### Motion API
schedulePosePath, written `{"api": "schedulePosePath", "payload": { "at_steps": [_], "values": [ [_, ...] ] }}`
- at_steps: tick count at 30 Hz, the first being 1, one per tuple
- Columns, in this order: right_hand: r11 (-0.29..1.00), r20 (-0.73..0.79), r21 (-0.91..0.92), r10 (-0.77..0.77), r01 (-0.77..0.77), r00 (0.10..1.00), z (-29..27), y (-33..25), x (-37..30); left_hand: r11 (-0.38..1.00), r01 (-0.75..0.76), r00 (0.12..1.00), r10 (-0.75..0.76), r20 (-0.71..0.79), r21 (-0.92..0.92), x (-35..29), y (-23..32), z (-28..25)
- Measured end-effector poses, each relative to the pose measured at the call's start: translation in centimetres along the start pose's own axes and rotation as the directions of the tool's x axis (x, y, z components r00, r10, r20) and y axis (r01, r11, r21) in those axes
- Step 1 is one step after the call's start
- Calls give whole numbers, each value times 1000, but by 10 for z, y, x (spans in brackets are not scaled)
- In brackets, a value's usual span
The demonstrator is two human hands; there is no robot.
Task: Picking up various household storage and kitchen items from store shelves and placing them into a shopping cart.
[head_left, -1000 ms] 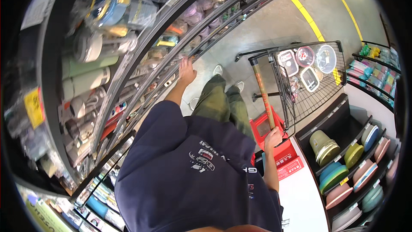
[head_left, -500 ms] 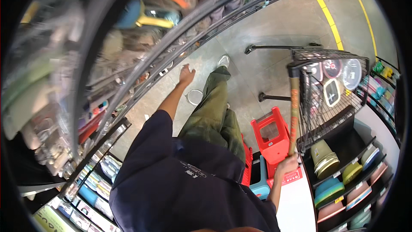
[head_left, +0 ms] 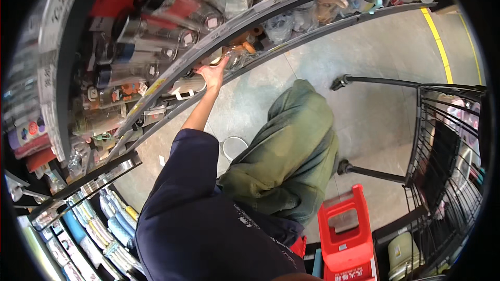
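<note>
Evidently mid-reach — the left hand (head_left: 212, 74) touches a clear jar (head_left: 233, 56) on the shelf (head_left: 271, 8), grip unclear; closing fingers comes next.

Grey concrete floor (head_left: 375, 57) with a yellow line (head_left: 440, 47) at upper right; stocked metal shelves (head_left: 156, 88) fill the left, a red stool (head_left: 346, 239) at the bottom.

shelf rack (head_left: 291, 8): clear bottles (head_left: 172, 36), packaged goods | grey floor (head_left: 385, 52): red stool (head_left: 346, 239), wire cart (head_left: 448, 161)
</note>
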State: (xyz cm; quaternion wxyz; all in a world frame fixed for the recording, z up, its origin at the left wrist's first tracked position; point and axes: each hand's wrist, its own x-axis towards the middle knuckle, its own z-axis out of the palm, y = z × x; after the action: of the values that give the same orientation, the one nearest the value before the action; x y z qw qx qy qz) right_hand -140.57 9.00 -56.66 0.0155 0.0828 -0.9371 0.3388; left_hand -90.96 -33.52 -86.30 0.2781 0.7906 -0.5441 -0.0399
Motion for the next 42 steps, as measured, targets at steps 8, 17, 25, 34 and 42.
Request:
{"api": "schedulePosePath", "payload": {
  "at_steps": [8, 17, 25, 34, 42],
  "values": [
    [985, 1, 101, -143, 142, 990, 82, 75, -26, 979, -38, 973, -9, -230, -198, -4, -9, 25],
    [934, -8, 135, -332, 330, 943, 115, 67, -19, 932, 65, 986, -116, -121, -357, -7, 4, 10],
    [896, -43, 122, -425, 427, 904, 130, 61, -5, 951, 101, 980, -145, -135, -293, -25, 14, -3],
    [854, -60, 75, -511, 515, 857, 144, 59, -2, 855, -19, 987, -65, -145, -519, -41, 2, -5],
    [827, -58, 11, -561, 562, 826, 146, 69, -12, 745, -531, 842, 410, -350, -404, -90, -14, -49]
  ]
}}
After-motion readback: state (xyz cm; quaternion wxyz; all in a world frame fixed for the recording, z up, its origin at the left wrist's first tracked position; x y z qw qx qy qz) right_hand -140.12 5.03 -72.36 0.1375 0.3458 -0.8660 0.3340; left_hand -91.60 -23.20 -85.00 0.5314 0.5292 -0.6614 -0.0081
